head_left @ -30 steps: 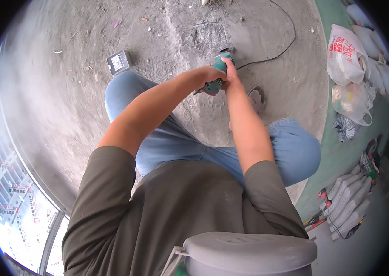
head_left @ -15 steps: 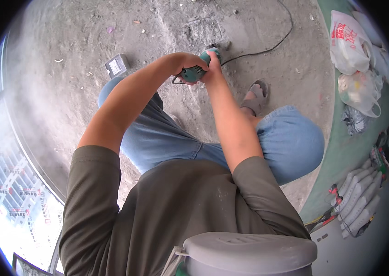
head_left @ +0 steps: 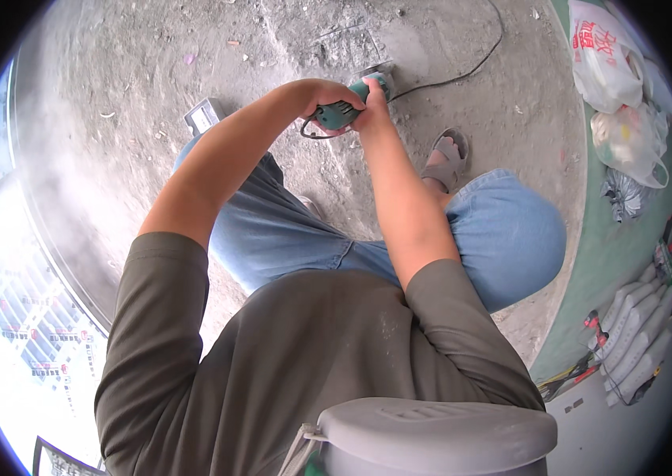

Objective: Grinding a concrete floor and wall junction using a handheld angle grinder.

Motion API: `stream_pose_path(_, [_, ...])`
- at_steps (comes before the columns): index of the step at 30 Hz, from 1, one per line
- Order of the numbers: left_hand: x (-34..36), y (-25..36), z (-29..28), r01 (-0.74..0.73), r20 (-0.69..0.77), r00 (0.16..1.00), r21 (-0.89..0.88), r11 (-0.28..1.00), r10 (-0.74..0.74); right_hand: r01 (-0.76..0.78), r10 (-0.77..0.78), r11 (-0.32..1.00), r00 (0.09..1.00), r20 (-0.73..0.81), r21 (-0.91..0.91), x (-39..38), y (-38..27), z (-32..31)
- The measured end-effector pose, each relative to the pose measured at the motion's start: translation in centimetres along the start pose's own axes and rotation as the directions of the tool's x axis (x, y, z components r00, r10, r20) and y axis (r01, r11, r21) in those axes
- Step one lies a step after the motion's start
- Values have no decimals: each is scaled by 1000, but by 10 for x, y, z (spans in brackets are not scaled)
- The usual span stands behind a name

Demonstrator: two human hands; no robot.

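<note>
Both hands hold a teal angle grinder point(head_left: 336, 116) low over the dusty concrete floor. My left hand point(head_left: 326, 97) is closed round its rear body, near where a black loop shows. Wrapped round the front part of the tool is my right hand point(head_left: 373, 105). The grinder's far end, with a dark guard, reaches the rough, chipped floor point(head_left: 352, 51), where pale dust hangs; the disc itself cannot be made out. A black cord point(head_left: 447, 81) runs away to the right from beside the tool.
A small grey box point(head_left: 204, 116) with a white label stands beside my left knee. My sandalled right foot point(head_left: 448, 157) is near the cord. Plastic bags point(head_left: 606, 63), stacked pale sacks point(head_left: 637, 333) and a red tool point(head_left: 594, 321) lie on the right. Dust drifts at left.
The grinder and both hands have shifted slightly right and away from me. The dust by the tool's far end looks thicker. Both hands keep their grip.
</note>
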State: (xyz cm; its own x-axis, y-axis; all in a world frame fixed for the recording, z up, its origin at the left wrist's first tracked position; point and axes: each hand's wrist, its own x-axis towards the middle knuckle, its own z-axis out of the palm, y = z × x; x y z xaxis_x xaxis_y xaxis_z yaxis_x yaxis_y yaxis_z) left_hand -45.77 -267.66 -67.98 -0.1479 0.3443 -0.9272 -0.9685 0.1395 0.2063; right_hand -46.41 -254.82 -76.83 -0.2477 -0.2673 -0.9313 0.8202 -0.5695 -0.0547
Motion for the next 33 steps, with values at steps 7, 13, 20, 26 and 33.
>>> stream_pose_path(7, [-1,6,3,16,10,1000,3,1000,-16,-2,2,1000,1000,0,-8,-3,-5,0])
stream_pose_path(13, [4,1,-5,26,38,999,-7,1000,-26,-13,13,1000,1000,-20,-22,-12,-1,6])
stream_pose_path(20, [-6,-1,5,-26,-14,1000,4,1000,26,18,-17,1000,1000,12,-10,-2,2,-3])
stream_pose_path(26, [-16,-22,24,-211,-107,974,-84,974,201,28,-10,992,990,142,-123,-17,-16,2])
stream_pose_path(33, [-91,-28,73,-107,-250,784,848,519,569,34,49,929,976,214,-369,-16,-50,-2])
